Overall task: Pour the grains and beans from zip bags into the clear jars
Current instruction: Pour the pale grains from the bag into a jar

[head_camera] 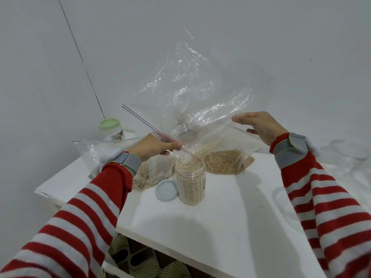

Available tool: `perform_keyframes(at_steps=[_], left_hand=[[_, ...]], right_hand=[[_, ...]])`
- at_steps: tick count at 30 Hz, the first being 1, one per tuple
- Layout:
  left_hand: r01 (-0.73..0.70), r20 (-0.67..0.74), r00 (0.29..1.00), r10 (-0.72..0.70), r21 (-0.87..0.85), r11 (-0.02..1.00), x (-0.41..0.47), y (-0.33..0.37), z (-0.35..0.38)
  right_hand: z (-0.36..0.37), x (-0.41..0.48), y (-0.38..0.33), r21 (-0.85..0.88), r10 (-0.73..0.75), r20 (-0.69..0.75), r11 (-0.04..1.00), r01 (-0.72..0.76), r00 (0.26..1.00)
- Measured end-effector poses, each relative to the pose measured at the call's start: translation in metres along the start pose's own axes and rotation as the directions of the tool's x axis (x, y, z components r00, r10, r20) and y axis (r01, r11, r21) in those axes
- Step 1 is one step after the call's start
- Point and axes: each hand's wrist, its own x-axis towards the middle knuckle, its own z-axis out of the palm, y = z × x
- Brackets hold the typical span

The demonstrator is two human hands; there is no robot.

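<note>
White table (230,207): bean bags (224,162) behind jar (190,181)

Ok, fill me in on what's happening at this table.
A person is emptying a clear zip bag into an open jar on the white table. The left hand pinches the zip edge over the jar mouth; the right hand lifts the bag's far end. The jar is nearly full of pale grain, and its blue lid lies beside it. Two more filled bags wait behind, and a green-lidded jar stands at the back.
</note>
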Motion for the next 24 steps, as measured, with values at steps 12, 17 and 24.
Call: perform_keyframes(at_steps=[12, 17, 24], left_hand=[[0.000, -0.021, 1.000, 0.000, 0.007, 1.000, -0.004, 0.005, -0.008], [0.012, -0.039, 0.999, -0.011, 0.009, 1.000, -0.009, 0.004, -0.014], [0.020, -0.054, 0.998, -0.021, -0.016, 1.000, -0.014, -0.001, -0.017]], right_hand=[[0.005, 0.004, -0.006, -0.029, -0.036, 0.018, 0.999, 0.036, 0.999], [0.011, 0.007, -0.010, -0.034, -0.047, 0.030, 0.998, 0.048, 0.998], [0.018, 0.008, -0.017, -0.030, -0.079, 0.046, 0.996, 0.081, 0.996]])
